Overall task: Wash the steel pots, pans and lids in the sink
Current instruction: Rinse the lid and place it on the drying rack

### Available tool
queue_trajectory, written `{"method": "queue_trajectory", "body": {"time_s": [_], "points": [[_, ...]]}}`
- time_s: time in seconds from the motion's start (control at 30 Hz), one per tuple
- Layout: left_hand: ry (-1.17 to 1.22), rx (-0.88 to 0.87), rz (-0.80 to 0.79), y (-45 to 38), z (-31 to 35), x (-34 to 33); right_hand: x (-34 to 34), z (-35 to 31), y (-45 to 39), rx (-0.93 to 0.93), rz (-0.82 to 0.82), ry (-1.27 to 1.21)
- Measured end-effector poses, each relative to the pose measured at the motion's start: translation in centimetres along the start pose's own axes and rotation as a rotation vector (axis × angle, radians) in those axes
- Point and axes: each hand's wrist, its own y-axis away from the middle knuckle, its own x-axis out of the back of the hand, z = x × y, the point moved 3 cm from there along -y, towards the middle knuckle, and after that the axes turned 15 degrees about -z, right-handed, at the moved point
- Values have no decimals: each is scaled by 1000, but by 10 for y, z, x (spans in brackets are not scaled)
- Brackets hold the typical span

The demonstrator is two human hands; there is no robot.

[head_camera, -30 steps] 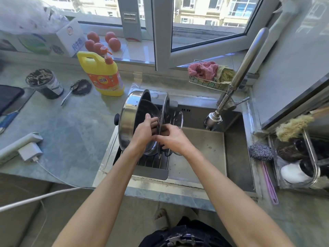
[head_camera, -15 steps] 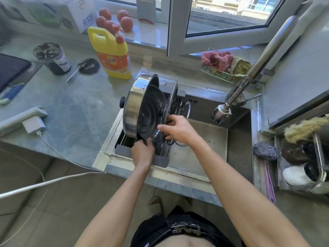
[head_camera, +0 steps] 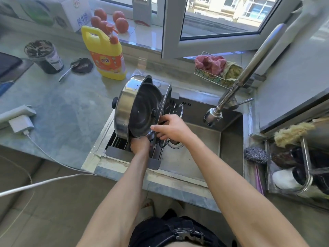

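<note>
L hand [head_camera: 140, 144] grips shiny round steel pot [head_camera: 135, 107] rim; R hand [head_camera: 171, 128] prob pinches flat lid [head_camera: 164, 106].

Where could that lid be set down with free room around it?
The bare sink floor between the drying rack and the faucet head is free, as is the countertop left of the sink. The rack, holding the steel pot and lids, is crowded.

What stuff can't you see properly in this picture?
- Left hand, head view: its fingers are hidden under the big pot, so its grip cannot be told.
- Rack: mostly covered by the pot, the lids and both hands.
- Right hand: its fingertips go behind a lid's edge.
- Sink drain: partly blocked by the right hand.
- Soap bottle label: too small to read.
</note>
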Motion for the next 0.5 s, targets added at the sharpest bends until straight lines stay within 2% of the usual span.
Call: {"method": "queue_trajectory", "body": {"time_s": [0.1,0.23,0.4,0.5], "points": [[-189,-184,49,11,2,-3,1,5,-2,-5,-9,-14],[-240,-335,70,10,3,1,0,8,-2,-5,-31,-26],[-225,-242,38,0,1,6,1,2,0,24,-54,-33],[-189,-229,-9,-11,-10,7,1,-3,-1,48,-12,8]]}}
